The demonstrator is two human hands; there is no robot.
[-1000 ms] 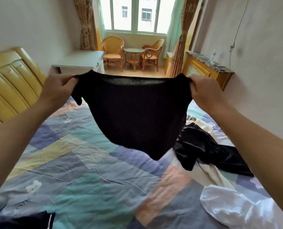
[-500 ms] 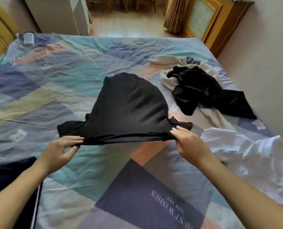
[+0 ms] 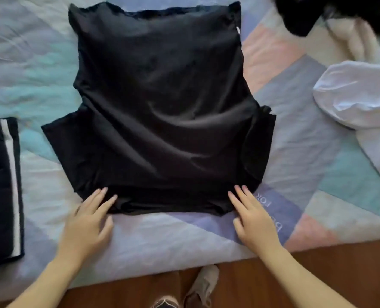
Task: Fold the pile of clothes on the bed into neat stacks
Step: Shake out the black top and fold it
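Two flat hands on the near edge of a spread black shirt

The black shirt [image 3: 160, 103] is laid flat on the patchwork bedspread [image 3: 295, 134], collar end nearest the person. The left hand [image 3: 85, 225] is placed with fingers straight and relaxed on the shirt's near-left corner; nothing is gripped. The right hand [image 3: 254, 221] is placed likewise at the near-right corner, fingers extended. A folded black garment with a white stripe [image 3: 3, 185] is seen at the left edge. A crumpled white garment [image 3: 357, 96] is seen at right, a dark heap [image 3: 331, 12] top right. A shoe [image 3: 203, 285] is seen on the wooden floor [image 3: 340, 270] below
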